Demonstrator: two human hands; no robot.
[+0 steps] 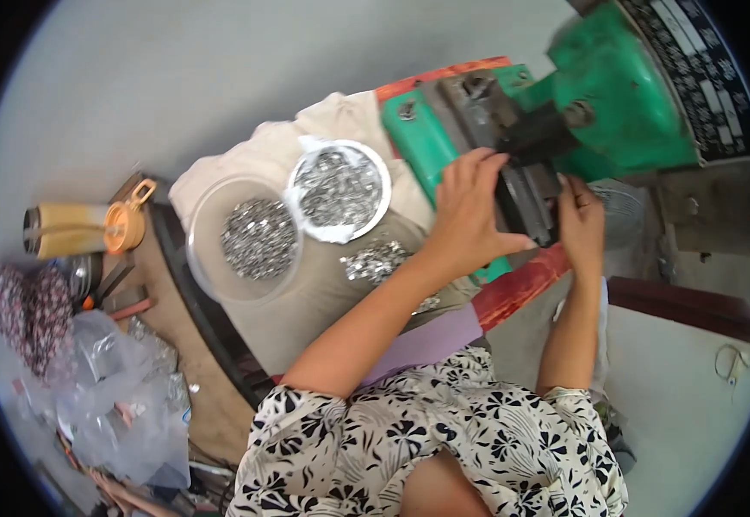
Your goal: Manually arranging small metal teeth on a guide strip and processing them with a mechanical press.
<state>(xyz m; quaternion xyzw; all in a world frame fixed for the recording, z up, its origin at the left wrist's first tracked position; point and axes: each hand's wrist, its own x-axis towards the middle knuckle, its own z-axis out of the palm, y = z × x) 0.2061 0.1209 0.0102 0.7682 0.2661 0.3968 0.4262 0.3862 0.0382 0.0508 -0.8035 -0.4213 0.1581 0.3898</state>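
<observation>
At the green bench press (620, 95), both my hands are at the dark metal die block (525, 202) under the ram. My left hand (465, 211) rests along its left side, fingers reaching toward the ram and thumb stretched out at the near end. No held piece shows in it. On the block's right side, my right hand (581, 220) has its fingers drawn together at the edge; whatever they may pinch is hidden. Small shiny metal parts (376, 261) lie loose on the cloth beside my left forearm.
Left of the press, a clear round tub (198, 250) and a white bowl (381, 185) hold many small metal parts. A yellow bottle with an orange lid (77, 228), plastic bags (121, 405) and a patterned cloth bundle (34, 319) are at far left.
</observation>
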